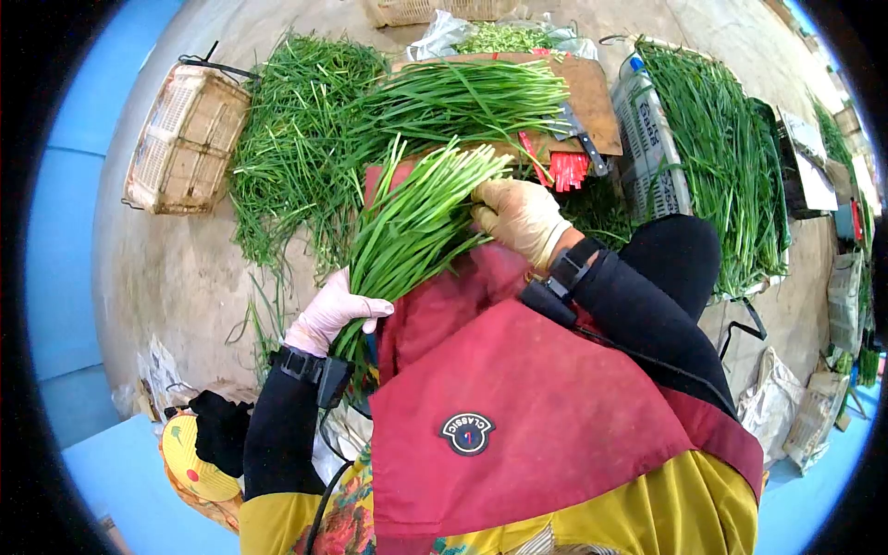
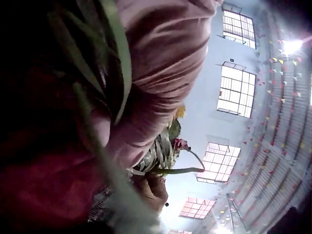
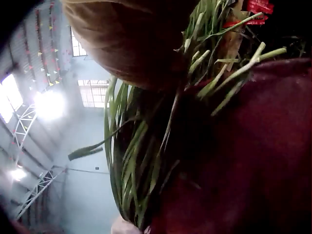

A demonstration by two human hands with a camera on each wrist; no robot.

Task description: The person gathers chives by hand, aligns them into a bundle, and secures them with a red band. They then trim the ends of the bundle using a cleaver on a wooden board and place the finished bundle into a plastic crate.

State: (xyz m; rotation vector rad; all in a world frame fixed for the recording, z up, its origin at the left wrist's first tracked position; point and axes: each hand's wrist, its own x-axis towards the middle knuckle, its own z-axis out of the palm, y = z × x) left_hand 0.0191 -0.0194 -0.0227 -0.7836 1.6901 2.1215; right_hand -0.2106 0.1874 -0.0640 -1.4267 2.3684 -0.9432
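A bunch of garlic chives [image 1: 407, 217], pale stem ends toward the board, lies slanted across the lap over the dark red apron [image 1: 518, 370]. My left hand [image 1: 328, 313], in a pale glove, grips its leafy lower part, thumb across the front. At the stem end, my gloved right hand [image 1: 523, 217] has its fingers curled in on stalks at the bunch's right side. Its palm side is hidden in the head view. In the right wrist view, leaves [image 3: 131, 165] hang below the right glove [image 3: 126, 44] and a few loose stems stick out.
Ahead, more chives [image 1: 462, 92] lie on a wooden board [image 1: 597, 92] beside a knife [image 1: 585, 139] and red strips [image 1: 568, 170]. A loose heap [image 1: 296, 139] covers the floor at left, near an upturned crate [image 1: 190, 139]. A filled crate [image 1: 652, 139] stands at right.
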